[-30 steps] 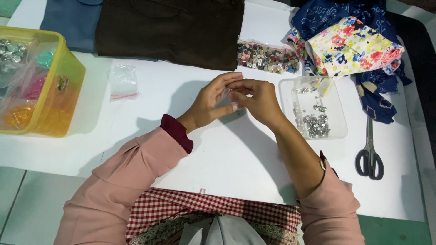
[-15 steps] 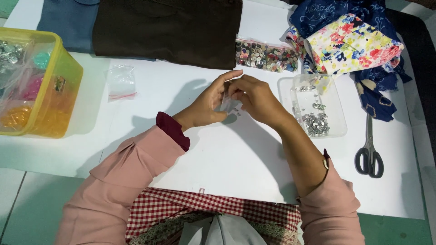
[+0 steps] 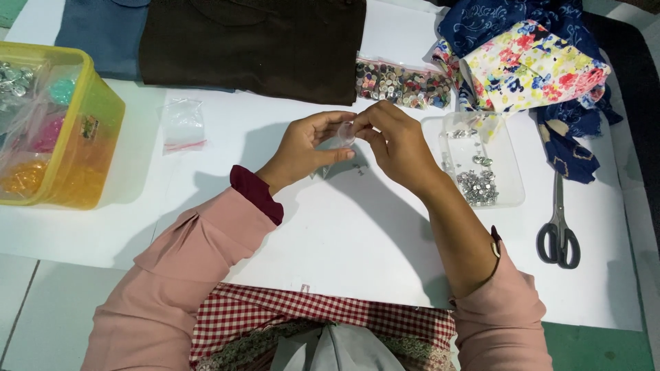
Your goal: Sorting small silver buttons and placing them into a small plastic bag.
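Still raised together above the white table (image 3: 357, 261), the left hand (image 3: 309, 148) and the right hand (image 3: 392, 141) pinch a small clear plastic bag (image 3: 342, 135) between their fingertips, each hand closed lightly on it with thumb against forefinger. Compared with half a second ago the pose has hardly changed: the fingertips remain joined at the same spot, and the bag looks a little more pulled up between them than a second ago, though how far it is open cannot be told. Just below the hands a few tiny metal bits (image 3: 357, 169) lie loose on the table. Right of the right hand sits a clear tray (image 3: 505, 175) with a heap of silver snaps (image 3: 479, 187), and further right lie scissors (image 3: 558, 230). Beyond the hands are a bag of mixed buttons (image 3: 402, 84), a folded brown cloth (image 3: 254, 45) and a floral fabric (image 3: 529, 69). Left of the left hand rests another small clear bag (image 3: 182, 124), and far left a yellow box (image 3: 93, 144), all unmoved.
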